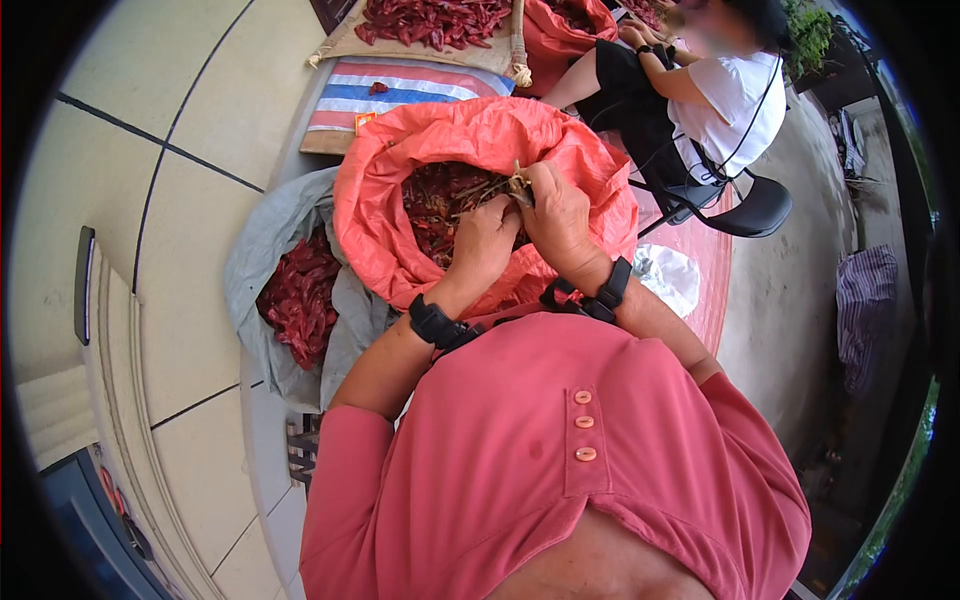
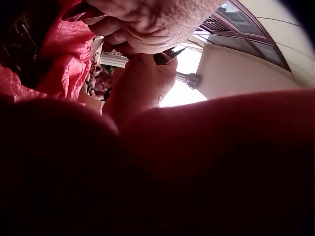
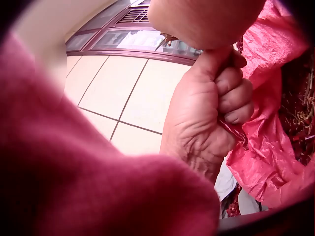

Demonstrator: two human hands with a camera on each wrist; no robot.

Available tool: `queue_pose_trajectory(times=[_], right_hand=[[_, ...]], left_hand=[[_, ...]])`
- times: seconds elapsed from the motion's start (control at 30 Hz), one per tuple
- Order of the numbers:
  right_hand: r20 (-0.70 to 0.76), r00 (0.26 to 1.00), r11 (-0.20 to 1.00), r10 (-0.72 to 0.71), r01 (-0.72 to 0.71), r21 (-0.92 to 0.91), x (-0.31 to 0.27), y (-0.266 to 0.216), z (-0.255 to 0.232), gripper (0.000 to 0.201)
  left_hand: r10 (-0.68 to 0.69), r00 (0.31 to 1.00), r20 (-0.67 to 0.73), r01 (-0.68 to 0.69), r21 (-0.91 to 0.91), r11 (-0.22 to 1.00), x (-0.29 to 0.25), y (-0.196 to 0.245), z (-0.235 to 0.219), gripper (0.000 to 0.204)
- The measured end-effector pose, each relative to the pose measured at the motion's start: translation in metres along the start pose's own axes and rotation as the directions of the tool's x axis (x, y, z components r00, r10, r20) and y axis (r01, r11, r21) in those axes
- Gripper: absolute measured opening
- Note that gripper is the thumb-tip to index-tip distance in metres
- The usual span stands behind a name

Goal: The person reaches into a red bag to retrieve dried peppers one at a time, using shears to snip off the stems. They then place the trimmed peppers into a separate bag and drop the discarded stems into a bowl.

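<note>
My left hand [image 1: 487,240] curls its fingers round dried red chilies; one chili [image 3: 235,133] shows under the fingers in the right wrist view. Against it, my right hand [image 1: 556,212] grips a small dark pointed thing [image 2: 175,55]; I cannot tell its kind. Straw-coloured stems [image 1: 517,178] stick out where the two hands meet. Both hands are above the mouth of a red woven sack [image 1: 375,215], its rim rolled outward. Inside are dried chilies and loose stems [image 1: 436,200].
Left of the red sack stands a grey sack [image 1: 262,225] with dried chilies [image 1: 300,300]. Beyond lies a striped woven bag [image 1: 400,85] below a chili-covered tray [image 1: 345,42]. At the right, another person [image 1: 740,100] sits on a black chair [image 1: 755,207]. A white plastic bag [image 1: 668,280] lies nearby.
</note>
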State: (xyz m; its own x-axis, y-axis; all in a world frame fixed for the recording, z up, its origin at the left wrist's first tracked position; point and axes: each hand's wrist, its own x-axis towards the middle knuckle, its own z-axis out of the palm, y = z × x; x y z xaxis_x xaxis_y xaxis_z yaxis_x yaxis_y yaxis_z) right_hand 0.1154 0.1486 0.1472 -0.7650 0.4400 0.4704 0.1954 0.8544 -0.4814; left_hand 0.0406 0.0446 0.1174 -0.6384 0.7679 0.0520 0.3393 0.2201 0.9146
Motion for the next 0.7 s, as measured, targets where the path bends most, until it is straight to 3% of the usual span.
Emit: queue_pose_trajectory(times=[0.1,0.2,0.3,0.4,0.5,0.6,0.7], right_hand=[[-0.060,0.981,0.975,0.186,-0.177,0.133,-0.001,0.006,0.004,0.018],[-0.088,0.987,0.985,0.131,-0.120,0.125,-0.005,0.011,0.004,0.020],[-0.033,0.956,0.907,0.293,-0.267,0.325,-0.005,0.004,-0.002,0.021],[0.015,0.927,0.827,0.375,-0.342,0.446,-0.006,0.008,0.000,0.020],[0.046,0.922,0.827,0.385,-0.367,0.425,-0.007,0.004,-0.002,0.019],[0.072,0.920,0.854,0.386,-0.386,0.348,-0.007,-0.001,-0.003,0.019],[0.059,0.931,0.879,0.361,-0.361,0.313,-0.007,-0.003,-0.002,0.017]], left_hand=[[-0.001,1.000,0.009,0.002,-0.157,0.988,-0.001,-0.001,0.002,0.021],[0.056,0.998,0.033,-0.048,-0.219,0.975,-0.004,0.001,-0.005,0.023],[0.083,0.997,-0.010,-0.083,-0.198,0.977,-0.008,0.012,-0.007,0.025],[0.197,0.978,-0.070,-0.202,-0.081,0.976,-0.011,0.011,-0.002,0.023],[0.287,0.950,-0.122,-0.278,0.085,0.957,-0.013,0.011,-0.004,0.021],[0.275,0.954,-0.123,-0.248,0.194,0.949,-0.017,0.010,-0.002,0.020],[0.284,0.920,-0.270,-0.255,0.136,0.957,-0.017,0.006,0.004,0.016]])
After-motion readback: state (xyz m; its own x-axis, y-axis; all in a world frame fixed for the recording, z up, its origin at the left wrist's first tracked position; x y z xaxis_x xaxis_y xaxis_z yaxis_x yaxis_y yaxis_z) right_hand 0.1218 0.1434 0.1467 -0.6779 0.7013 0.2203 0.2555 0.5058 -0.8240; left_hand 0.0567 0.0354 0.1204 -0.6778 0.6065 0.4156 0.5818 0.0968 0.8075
